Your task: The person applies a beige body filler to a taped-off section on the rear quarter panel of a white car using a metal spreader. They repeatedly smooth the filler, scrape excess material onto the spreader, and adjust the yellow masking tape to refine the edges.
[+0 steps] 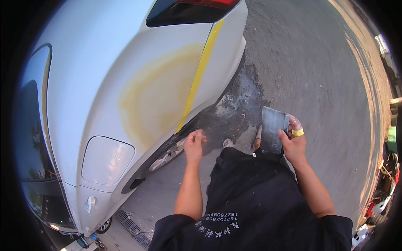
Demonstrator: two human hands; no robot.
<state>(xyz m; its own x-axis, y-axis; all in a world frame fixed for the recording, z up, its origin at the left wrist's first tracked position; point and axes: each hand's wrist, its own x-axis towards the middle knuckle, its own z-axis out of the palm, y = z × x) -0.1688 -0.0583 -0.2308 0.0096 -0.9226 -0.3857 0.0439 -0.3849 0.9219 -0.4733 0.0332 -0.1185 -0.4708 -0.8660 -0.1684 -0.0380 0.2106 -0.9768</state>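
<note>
With right hand (295,145), pinching dark plate (274,127); with left hand (194,144), curling loosely, cannot tell if empty. Already masked with yellow tape (202,69); seemingly sanded but unpainted at yellow-ringed patch (161,92).

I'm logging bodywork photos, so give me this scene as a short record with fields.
Left hand: fingers curled, nothing visible in it, near the wheel in view
Right hand: holding a dark grey rectangular sheet
Vehicle: white car, fuel flap shut
Panel: rounded patch with a yellow border
Tape: yellow strip from beside the tail light to the panel's lower edge
Ground: grey pavement with a dark, wet-looking stain
</note>
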